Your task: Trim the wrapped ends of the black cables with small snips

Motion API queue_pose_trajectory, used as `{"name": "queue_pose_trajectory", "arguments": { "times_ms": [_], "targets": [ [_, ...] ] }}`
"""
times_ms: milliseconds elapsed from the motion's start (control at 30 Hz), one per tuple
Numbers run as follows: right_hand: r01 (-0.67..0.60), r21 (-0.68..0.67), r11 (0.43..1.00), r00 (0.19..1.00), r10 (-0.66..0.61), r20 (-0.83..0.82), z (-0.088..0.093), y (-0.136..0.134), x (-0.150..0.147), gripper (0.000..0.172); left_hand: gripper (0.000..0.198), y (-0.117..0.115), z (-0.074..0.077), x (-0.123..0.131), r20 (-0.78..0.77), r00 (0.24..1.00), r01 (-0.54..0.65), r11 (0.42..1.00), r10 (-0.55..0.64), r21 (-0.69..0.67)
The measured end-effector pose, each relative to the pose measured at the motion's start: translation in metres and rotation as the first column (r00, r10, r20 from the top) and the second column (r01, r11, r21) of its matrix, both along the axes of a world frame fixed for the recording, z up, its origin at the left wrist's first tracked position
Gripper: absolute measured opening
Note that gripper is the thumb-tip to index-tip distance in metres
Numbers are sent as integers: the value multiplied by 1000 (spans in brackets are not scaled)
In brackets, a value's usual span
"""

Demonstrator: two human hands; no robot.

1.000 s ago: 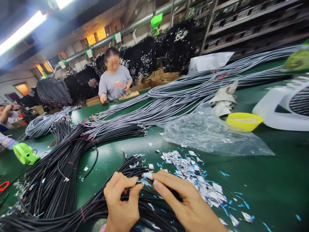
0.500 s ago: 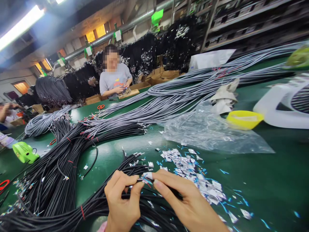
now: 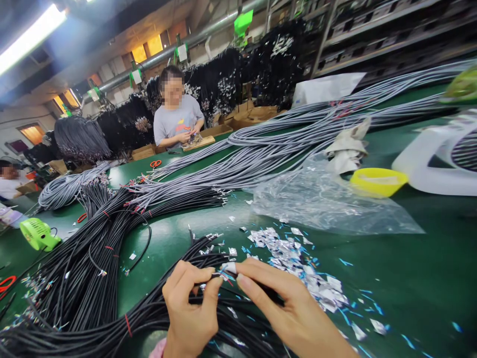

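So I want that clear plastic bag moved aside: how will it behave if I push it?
Probably floppy: the clear plastic bag lies crumpled and flat, so it would likely bunch up rather than slide. It looks thin and light, and may catch the yellow bowl by its edge.

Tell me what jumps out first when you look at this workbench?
The great sprawl of black cables across the left of the green table, with grey cables sweeping away behind it. At the bottom centre, the left hand and right hand pinch one cable end between them, beside a glittering heap of silver and blue scraps to their right.
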State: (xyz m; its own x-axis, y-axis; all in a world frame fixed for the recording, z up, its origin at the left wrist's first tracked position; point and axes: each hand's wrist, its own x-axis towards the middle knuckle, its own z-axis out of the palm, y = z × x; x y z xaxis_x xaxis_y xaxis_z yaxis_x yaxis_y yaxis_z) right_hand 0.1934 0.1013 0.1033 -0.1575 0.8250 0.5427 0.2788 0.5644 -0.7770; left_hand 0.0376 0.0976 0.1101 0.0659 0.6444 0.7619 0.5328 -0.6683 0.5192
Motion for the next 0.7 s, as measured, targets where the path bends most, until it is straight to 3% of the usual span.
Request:
{"name": "queue_pose_trajectory", "arguments": {
  "times_ms": [700],
  "targets": [
    [4,-53,999,1000,-5,-19,1,1,-1,25,10,-1,2,2,-23,1000,-17,1000,17,13]
  ]
}}
